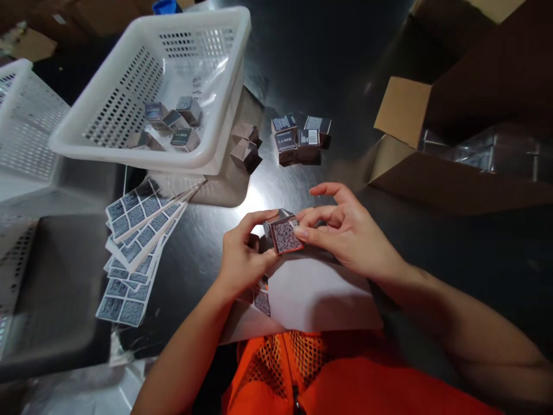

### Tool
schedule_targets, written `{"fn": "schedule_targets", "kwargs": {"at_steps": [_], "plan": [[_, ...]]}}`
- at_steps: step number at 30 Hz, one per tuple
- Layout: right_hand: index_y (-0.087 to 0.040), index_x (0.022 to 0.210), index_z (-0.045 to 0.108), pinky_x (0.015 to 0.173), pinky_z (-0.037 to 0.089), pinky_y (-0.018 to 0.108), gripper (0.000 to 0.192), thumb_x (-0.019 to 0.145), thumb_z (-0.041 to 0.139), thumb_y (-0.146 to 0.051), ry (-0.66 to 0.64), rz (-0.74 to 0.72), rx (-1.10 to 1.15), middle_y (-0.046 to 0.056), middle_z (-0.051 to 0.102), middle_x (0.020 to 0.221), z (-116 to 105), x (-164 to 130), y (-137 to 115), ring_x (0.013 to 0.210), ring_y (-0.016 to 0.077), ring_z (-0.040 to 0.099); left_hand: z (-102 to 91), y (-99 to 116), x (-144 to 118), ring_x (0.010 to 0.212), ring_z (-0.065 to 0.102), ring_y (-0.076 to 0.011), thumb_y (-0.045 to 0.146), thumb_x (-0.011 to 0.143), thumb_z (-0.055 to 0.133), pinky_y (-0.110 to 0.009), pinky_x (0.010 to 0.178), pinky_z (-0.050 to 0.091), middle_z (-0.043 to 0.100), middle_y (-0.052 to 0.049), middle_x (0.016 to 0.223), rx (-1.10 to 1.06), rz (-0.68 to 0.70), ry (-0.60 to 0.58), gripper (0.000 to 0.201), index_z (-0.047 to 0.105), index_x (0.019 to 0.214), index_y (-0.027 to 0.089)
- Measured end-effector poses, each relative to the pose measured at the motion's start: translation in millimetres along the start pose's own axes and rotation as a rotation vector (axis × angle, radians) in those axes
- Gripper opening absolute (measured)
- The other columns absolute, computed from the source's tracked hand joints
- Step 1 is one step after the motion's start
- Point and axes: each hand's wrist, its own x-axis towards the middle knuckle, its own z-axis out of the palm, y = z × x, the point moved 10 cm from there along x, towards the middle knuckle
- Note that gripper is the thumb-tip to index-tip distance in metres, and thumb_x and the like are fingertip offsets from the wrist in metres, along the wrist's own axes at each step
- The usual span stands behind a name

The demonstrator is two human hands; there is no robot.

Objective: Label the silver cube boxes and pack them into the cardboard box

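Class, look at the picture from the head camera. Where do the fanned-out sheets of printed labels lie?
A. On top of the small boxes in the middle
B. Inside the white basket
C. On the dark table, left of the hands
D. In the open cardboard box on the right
C: the label sheets lie fanned out on the dark table, to the left of the left hand and below the white basket.

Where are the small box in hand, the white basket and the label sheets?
small box [285, 235], head view, on its labelled face.
white basket [142, 151], head view, on its near rim.
label sheets [138, 222], head view, on the fanned stack's upper sheets.
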Motion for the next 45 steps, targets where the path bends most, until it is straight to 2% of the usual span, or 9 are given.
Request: {"fn": "schedule_targets", "kwargs": {"at_steps": [18, 24, 30, 33, 35, 37, 39, 42, 45], "plan": [[-0.028, 0.114, 0.041, 0.061, 0.058, 0.027, 0.062, 0.072, 0.087, -0.031, 0.026, -0.020, 0.021, -0.008, 0.070, 0.075, -0.8, 0.1, -1.3, 0.067, 0.0154, 0.071, -1.4, 1.1, 0.0, 0.038, 0.035, 0.0018, 0.015, 0.061, 0.082, -0.013, 0.035, 0.024, 0.077, 0.000, 0.094, 0.003, 0.010, 0.014, 0.047, 0.072, 0.107, 0.022], [-0.027, 0.113, 0.041, 0.069, 0.062, 0.031, 0.061, 0.071, 0.086, -0.029, 0.066, -0.036, 0.010, -0.007, 0.070, 0.075, 0.9, -2.6, -2.6, 0.078, 0.0182, 0.074, -0.7, 1.8, -2.1, 0.039, 0.034, 0.0016, 0.021, 0.061, 0.086, -0.014, 0.035, 0.024, 0.076, 0.001, 0.091, 0.022, -0.012, 0.015, 0.047, 0.073, 0.106, 0.022], [-0.028, 0.110, 0.050, 0.073, 0.064, 0.033, 0.055, 0.068, 0.085, -0.022, 0.181, -0.148, -0.138, -0.011, 0.049, 0.058, -10.4, -2.5, -6.0, 0.093, 0.0223, 0.070, -1.2, -1.5, -2.8, 0.039, 0.034, -0.0008, 0.025, 0.064, 0.084, -0.015, 0.037, 0.024, 0.071, 0.004, 0.075, 0.106, -0.034, 0.008, 0.043, 0.074, 0.105, 0.022], [-0.027, 0.109, 0.055, 0.078, 0.064, 0.033, 0.064, 0.058, 0.093, -0.025, 0.148, -0.155, -0.212, -0.008, 0.053, 0.076, -15.7, 1.3, -7.6, 0.089, 0.0183, 0.068, 1.9, -0.5, -8.9, 0.038, 0.036, -0.0048, 0.029, 0.065, 0.083, -0.017, 0.038, 0.026, 0.057, 0.008, 0.055, 0.142, -0.043, -0.055, 0.042, 0.074, 0.105, 0.023], [-0.027, 0.120, 0.055, 0.072, 0.063, 0.029, 0.081, 0.051, 0.097, -0.028, -0.018, -0.091, -0.215, -0.001, 0.060, 0.104, -8.1, 4.8, -4.9, 0.092, 0.0176, 0.069, 2.1, -2.6, -15.8, 0.038, 0.038, -0.0076, 0.035, 0.066, 0.084, -0.020, 0.040, 0.030, 0.052, 0.009, 0.049, 0.163, -0.079, -0.084, 0.042, 0.074, 0.105, 0.024], [-0.030, 0.133, 0.053, 0.062, 0.060, 0.024, 0.096, 0.048, 0.099, -0.033, -0.238, 0.005, -0.229, 0.003, 0.063, 0.116, 3.7, 3.6, -0.3, 0.093, 0.0191, 0.070, -0.5, -7.1, -21.4, 0.044, 0.051, -0.0143, 0.049, 0.063, 0.086, -0.026, 0.042, 0.042, 0.065, 0.003, 0.062, 0.117, -0.131, -0.075, 0.050, 0.073, 0.107, 0.027], [-0.033, 0.140, 0.053, 0.057, 0.056, 0.021, 0.101, 0.050, 0.098, -0.038, -0.338, 0.049, -0.270, 0.001, 0.066, 0.110, 6.6, 0.0, -0.3, 0.090, 0.0198, 0.070, 0.3, -7.7, -25.1, 0.059, 0.064, -0.0198, 0.063, 0.059, 0.085, -0.033, 0.052, 0.054, 0.076, -0.005, 0.101, -0.022, -0.152, -0.070, 0.068, 0.070, 0.116, 0.029], [-0.035, 0.138, 0.058, 0.066, 0.059, 0.023, 0.092, 0.055, 0.097, -0.042, -0.275, -0.076, -0.370, 0.000, 0.066, 0.108, 5.7, -4.7, -15.3, 0.089, 0.0182, 0.070, 8.4, -5.6, -29.4, 0.051, 0.058, -0.0126, 0.070, 0.054, 0.085, -0.032, 0.051, 0.055, 0.072, -0.007, 0.123, -0.138, -0.190, -0.093, 0.094, 0.058, 0.136, 0.033], [-0.035, 0.128, 0.067, 0.080, 0.062, 0.028, 0.073, 0.061, 0.094, -0.042, -0.238, -0.291, -0.464, 0.002, 0.062, 0.108, 14.7, -19.8, -39.5, 0.091, 0.0184, 0.069, 8.7, -4.6, -27.6, 0.048, 0.054, -0.0089, 0.058, 0.061, 0.087, -0.029, 0.052, 0.055, 0.073, -0.005, 0.117, -0.151, -0.199, -0.034, 0.087, 0.054, 0.139, 0.035]]}}
